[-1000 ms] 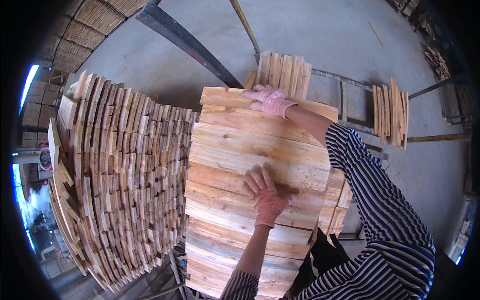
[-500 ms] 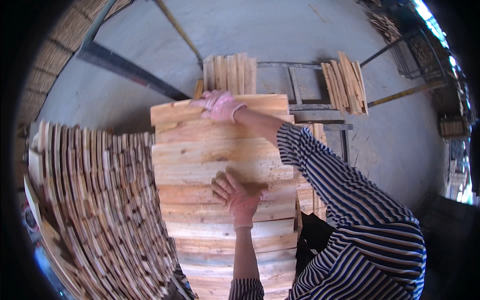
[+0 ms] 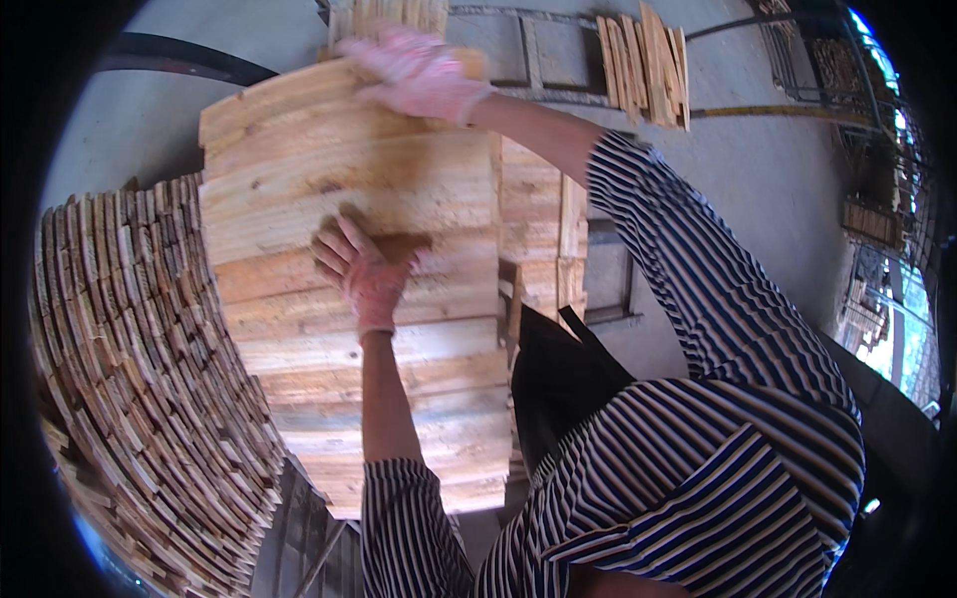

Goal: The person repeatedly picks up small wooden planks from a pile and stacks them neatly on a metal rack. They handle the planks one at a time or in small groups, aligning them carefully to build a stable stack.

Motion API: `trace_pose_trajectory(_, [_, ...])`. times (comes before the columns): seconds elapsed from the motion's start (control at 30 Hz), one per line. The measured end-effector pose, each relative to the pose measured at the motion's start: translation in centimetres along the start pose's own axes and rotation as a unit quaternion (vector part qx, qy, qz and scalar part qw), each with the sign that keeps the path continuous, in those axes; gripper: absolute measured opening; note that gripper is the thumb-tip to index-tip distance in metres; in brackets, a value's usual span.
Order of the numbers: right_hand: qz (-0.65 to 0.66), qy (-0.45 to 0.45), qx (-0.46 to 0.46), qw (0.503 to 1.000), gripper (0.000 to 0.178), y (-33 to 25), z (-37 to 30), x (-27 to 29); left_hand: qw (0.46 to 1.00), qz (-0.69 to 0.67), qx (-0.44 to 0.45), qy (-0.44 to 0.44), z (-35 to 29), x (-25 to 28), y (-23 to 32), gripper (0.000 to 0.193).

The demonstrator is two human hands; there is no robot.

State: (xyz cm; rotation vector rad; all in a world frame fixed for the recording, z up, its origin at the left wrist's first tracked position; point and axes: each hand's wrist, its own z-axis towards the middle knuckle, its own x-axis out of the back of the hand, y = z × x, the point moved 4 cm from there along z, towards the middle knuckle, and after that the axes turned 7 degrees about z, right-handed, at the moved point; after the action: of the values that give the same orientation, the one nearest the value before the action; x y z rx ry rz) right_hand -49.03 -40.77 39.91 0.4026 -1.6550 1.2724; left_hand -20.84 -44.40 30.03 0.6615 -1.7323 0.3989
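Flat wooden boards (image 3: 349,199), laid side by side with their lengths running left to right, form a panel-like layer in front of me. My left hand (image 3: 374,284), in a pink glove that leaves the fingertips bare, is over the middle of the boards with its fingers spread. Whether its palm presses on the wood I cannot tell. Over the far edge is my right hand (image 3: 424,80), also in a pink glove and smeared by motion. Its fingers point left, apart from the thumb, with a shadow on the boards below, and nothing shows in its grasp.
A tall stack of thin boards (image 3: 150,349) curves along the left side. More boards (image 3: 533,199) lie right of the layer. Beyond, a metal frame (image 3: 533,55) carries small bundles of slats (image 3: 643,65). A dark bar (image 3: 189,55) crosses the far left.
The view has shifted, so the boards sit farther left and higher. My right hand has moved from lying along the far board to a blurred position above it. My left hand stays spread.
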Motion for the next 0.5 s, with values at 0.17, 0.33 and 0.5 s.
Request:
trace_pose_trajectory(0.17, [0.128, 0.197, -0.415, 0.879, 0.084, 10.8, -24.5, -8.6, 0.999, 0.047, 0.018, 0.003, -0.8, 0.3, -2.1, 0.146])
trace_pose_trajectory(0.33, [0.448, -0.087, -0.718, 0.525, 0.077, 8.9, -45.2, -28.8, 0.999, 0.041, 0.005, 0.007, -0.3, -0.4, -1.7, 0.146])
trace_pose_trajectory(0.5, [0.775, 0.121, -0.608, 0.126, 0.055, 7.2, -49.7, -39.2, 0.998, 0.057, -0.032, 0.024, 1.9, -0.8, 2.3, 0.141])
